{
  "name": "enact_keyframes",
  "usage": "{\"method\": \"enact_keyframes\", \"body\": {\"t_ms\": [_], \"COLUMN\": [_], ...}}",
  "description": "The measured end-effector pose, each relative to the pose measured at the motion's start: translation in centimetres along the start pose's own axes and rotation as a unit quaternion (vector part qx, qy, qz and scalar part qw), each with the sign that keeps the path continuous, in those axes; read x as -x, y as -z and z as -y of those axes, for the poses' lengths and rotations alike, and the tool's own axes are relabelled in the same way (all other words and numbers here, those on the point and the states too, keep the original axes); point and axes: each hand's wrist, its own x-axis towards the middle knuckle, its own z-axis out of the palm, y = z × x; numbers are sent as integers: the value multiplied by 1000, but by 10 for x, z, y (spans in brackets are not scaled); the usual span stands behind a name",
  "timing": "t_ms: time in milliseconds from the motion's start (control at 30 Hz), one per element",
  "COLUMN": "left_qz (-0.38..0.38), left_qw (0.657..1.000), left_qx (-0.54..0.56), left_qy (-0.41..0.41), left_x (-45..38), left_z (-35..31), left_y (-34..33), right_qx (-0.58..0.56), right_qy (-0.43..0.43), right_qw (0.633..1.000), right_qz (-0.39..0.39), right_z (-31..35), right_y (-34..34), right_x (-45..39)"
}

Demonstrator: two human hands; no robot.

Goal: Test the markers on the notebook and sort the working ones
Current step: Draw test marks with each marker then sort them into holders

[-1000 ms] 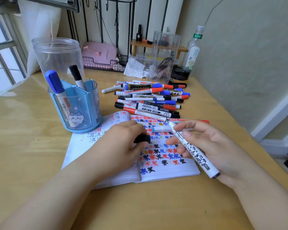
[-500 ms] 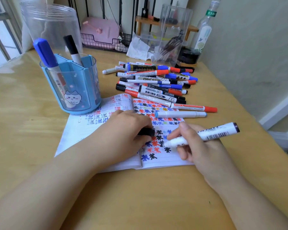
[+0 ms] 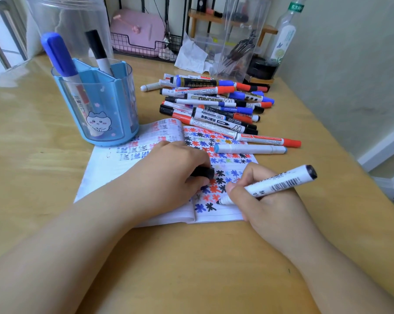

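Here the open notebook [image 3: 132, 168] lies near the front edge of the wooden desk [image 3: 32, 177], with bare wood before it and to the left. The left hand [image 3: 168, 177] rests on the pages, its fingers curled round a black cap [image 3: 204, 172]. The right hand [image 3: 266, 200] grips a white marker [image 3: 275, 184], black tip on the page beside the last black star. Half a second ago the tip sat slightly higher among the stars; a second ago the marker was lifted, tip pointing away from the paper. The marker pile [image 3: 214, 105] touches the notebook's far edge, close to the right wall. The blue holder [image 3: 100, 109], with a blue marker [image 3: 62, 62] and a black marker [image 3: 98, 51] upright inside, stands on the notebook's far left corner. Behind are a clear jar [image 3: 73, 23], a wire basket [image 3: 143, 46] and a bottle [image 3: 284, 35].
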Motion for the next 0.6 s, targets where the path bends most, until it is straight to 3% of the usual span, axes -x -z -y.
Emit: {"method": "enact_keyframes", "body": {"t_ms": [433,600], "left_qz": [9,1], "left_qw": [1000,1000], "left_qx": [1,-2], "left_qy": [7,0], "left_x": [1,1], "left_z": [-2,0], "left_y": [2,1], "right_qx": [-4,-6], "right_qy": [-1,-3], "right_qw": [1000,1000], "right_qz": [15,-14], "right_z": [0,1], "right_y": [0,1], "right_x": [2,0]}}
